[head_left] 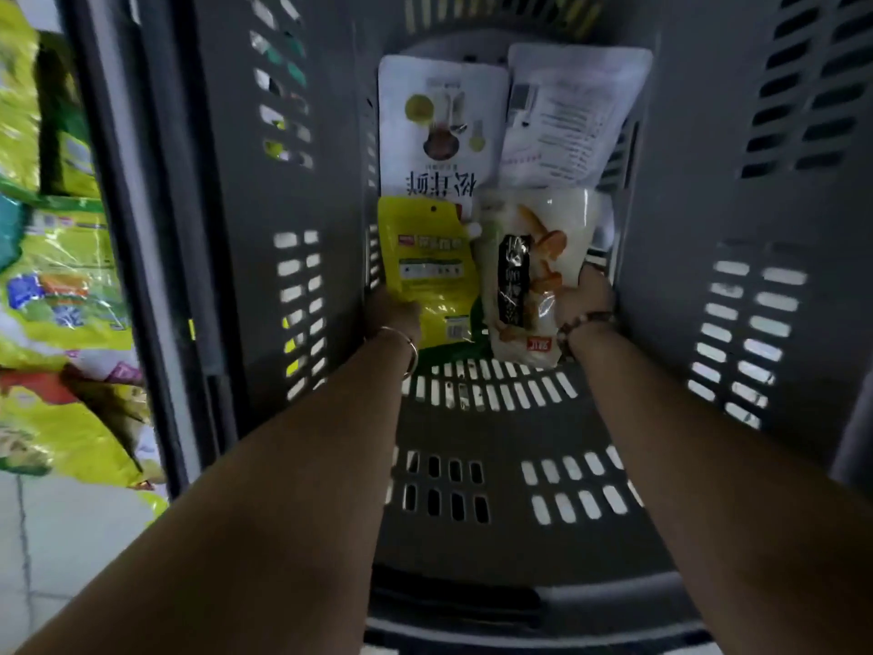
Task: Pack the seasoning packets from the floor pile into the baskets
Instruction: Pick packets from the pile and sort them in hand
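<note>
Both my arms reach deep into a grey slotted basket (708,182). My left hand (391,308) holds the lower left edge of a yellow seasoning packet (427,269) lying on the basket floor. My right hand (586,300) grips the right side of a white packet (534,276) printed with a black label, beside the yellow one. Its fingers are hidden behind the packet. Farther in lie two white packets: one with a bowl picture (439,130) on the left and one with its printed back up (574,115) on the right.
Outside the basket's left wall, a pile of yellow and green seasoning packets (61,286) lies on the pale tiled floor (71,560). The basket's dark rim (453,602) runs across the bottom between my forearms. A bangle sits on my left wrist, a bead bracelet on my right.
</note>
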`<state>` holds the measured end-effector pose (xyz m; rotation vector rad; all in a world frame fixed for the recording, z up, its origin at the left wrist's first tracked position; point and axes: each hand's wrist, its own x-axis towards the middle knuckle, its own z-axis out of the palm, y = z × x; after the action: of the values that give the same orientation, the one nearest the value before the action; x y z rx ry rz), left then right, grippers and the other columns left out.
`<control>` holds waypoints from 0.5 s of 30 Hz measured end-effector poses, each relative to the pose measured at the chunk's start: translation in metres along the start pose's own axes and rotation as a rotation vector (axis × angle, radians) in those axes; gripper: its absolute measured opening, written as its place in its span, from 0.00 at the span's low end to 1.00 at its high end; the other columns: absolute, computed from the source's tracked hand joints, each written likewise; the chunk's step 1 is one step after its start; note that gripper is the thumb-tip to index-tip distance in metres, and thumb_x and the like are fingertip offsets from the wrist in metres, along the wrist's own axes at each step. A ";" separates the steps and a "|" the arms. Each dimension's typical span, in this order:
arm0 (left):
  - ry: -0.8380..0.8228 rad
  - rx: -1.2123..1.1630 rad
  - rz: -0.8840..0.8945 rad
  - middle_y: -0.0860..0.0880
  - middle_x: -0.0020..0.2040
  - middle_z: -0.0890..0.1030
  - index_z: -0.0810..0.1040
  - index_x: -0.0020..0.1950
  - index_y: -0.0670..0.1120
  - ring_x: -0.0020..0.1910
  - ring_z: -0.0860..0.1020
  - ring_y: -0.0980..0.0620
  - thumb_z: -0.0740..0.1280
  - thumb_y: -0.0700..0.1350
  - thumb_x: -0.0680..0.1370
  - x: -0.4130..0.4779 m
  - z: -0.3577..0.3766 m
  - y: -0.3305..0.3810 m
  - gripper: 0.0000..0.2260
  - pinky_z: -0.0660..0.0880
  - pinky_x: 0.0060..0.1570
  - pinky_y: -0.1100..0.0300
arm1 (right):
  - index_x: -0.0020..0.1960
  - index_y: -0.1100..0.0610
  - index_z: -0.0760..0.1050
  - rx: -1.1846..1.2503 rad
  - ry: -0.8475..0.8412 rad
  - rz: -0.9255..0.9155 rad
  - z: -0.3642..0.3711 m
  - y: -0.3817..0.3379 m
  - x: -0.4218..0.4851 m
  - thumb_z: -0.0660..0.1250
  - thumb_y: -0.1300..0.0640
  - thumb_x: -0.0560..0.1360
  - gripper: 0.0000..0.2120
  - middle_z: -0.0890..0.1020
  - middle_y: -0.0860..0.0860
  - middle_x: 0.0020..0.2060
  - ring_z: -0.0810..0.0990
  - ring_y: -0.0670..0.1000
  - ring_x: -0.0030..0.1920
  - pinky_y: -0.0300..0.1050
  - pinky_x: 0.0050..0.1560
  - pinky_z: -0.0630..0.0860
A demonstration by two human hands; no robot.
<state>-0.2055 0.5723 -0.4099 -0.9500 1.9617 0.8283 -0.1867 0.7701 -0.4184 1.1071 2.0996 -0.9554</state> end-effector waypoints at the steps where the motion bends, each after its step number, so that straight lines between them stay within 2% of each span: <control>1: 0.044 -0.017 0.003 0.40 0.52 0.80 0.77 0.53 0.38 0.56 0.76 0.44 0.63 0.33 0.75 0.001 0.000 -0.001 0.08 0.72 0.49 0.63 | 0.62 0.57 0.74 -0.016 0.017 0.024 0.002 0.002 0.005 0.60 0.61 0.77 0.15 0.79 0.57 0.58 0.76 0.58 0.60 0.47 0.62 0.70; 2: 0.075 -0.035 -0.011 0.41 0.50 0.80 0.77 0.52 0.39 0.55 0.76 0.45 0.63 0.33 0.75 -0.001 0.001 0.001 0.07 0.73 0.48 0.66 | 0.62 0.58 0.73 -0.064 0.032 0.053 0.000 0.001 0.004 0.61 0.61 0.76 0.14 0.79 0.57 0.58 0.76 0.58 0.60 0.46 0.60 0.71; 3: 0.093 -0.047 -0.018 0.41 0.53 0.79 0.75 0.55 0.40 0.56 0.76 0.45 0.63 0.34 0.75 -0.003 0.003 0.003 0.09 0.73 0.51 0.64 | 0.62 0.57 0.72 -0.095 0.059 0.053 -0.001 0.000 0.003 0.61 0.60 0.76 0.15 0.78 0.58 0.59 0.76 0.59 0.59 0.48 0.59 0.72; 4: 0.103 -0.049 -0.039 0.40 0.59 0.76 0.71 0.61 0.40 0.60 0.74 0.44 0.62 0.36 0.76 -0.006 0.004 0.006 0.13 0.71 0.57 0.59 | 0.63 0.57 0.70 -0.115 0.086 0.027 -0.003 -0.005 -0.004 0.62 0.60 0.76 0.16 0.77 0.58 0.59 0.75 0.59 0.60 0.50 0.60 0.72; 6: 0.127 0.009 -0.029 0.40 0.69 0.67 0.61 0.71 0.43 0.67 0.67 0.43 0.60 0.39 0.79 -0.021 0.001 0.009 0.21 0.64 0.64 0.56 | 0.69 0.56 0.64 -0.180 0.170 -0.131 -0.005 -0.010 -0.023 0.63 0.63 0.73 0.25 0.72 0.58 0.65 0.71 0.59 0.64 0.53 0.63 0.70; 7: 0.159 0.132 0.058 0.41 0.72 0.62 0.57 0.74 0.44 0.70 0.64 0.42 0.59 0.39 0.78 -0.030 0.000 0.007 0.24 0.62 0.67 0.54 | 0.71 0.57 0.61 -0.244 0.230 -0.244 -0.006 -0.012 -0.033 0.65 0.64 0.71 0.30 0.67 0.58 0.69 0.67 0.59 0.67 0.54 0.66 0.67; 9: 0.234 0.427 0.348 0.43 0.75 0.54 0.52 0.76 0.48 0.73 0.56 0.42 0.60 0.36 0.75 -0.045 0.000 0.001 0.31 0.57 0.72 0.50 | 0.75 0.56 0.57 -0.408 0.306 -0.408 -0.007 -0.014 -0.047 0.66 0.64 0.70 0.36 0.58 0.58 0.74 0.60 0.60 0.72 0.55 0.71 0.58; 11: 0.205 0.662 0.540 0.44 0.77 0.45 0.49 0.77 0.51 0.76 0.46 0.42 0.58 0.32 0.73 -0.045 0.001 -0.003 0.35 0.46 0.73 0.49 | 0.76 0.52 0.53 -0.531 0.213 -0.490 -0.006 -0.015 -0.048 0.64 0.61 0.71 0.37 0.52 0.55 0.76 0.53 0.60 0.74 0.56 0.72 0.49; 12: 0.140 0.749 0.552 0.45 0.77 0.41 0.48 0.77 0.51 0.76 0.42 0.43 0.57 0.31 0.73 -0.041 0.004 -0.002 0.36 0.42 0.72 0.48 | 0.76 0.50 0.53 -0.579 0.112 -0.523 -0.003 -0.014 -0.044 0.64 0.59 0.71 0.37 0.49 0.54 0.76 0.49 0.59 0.75 0.57 0.72 0.46; 13: 0.051 0.792 0.503 0.45 0.77 0.37 0.47 0.77 0.52 0.75 0.38 0.42 0.58 0.32 0.73 -0.036 0.006 -0.002 0.37 0.40 0.72 0.48 | 0.75 0.49 0.54 -0.648 0.010 -0.546 0.000 -0.011 -0.039 0.65 0.55 0.70 0.36 0.47 0.53 0.77 0.45 0.59 0.75 0.58 0.71 0.42; 15: -0.074 0.787 0.356 0.45 0.76 0.34 0.47 0.77 0.52 0.75 0.36 0.42 0.64 0.36 0.73 -0.027 0.013 0.002 0.38 0.43 0.72 0.47 | 0.75 0.46 0.55 -0.809 -0.136 -0.524 0.009 -0.006 -0.026 0.67 0.49 0.70 0.37 0.41 0.52 0.76 0.38 0.58 0.75 0.59 0.69 0.34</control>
<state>-0.1912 0.5923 -0.3931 -0.1087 2.1466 0.2027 -0.1773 0.7491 -0.4019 0.0854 2.3510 -0.2811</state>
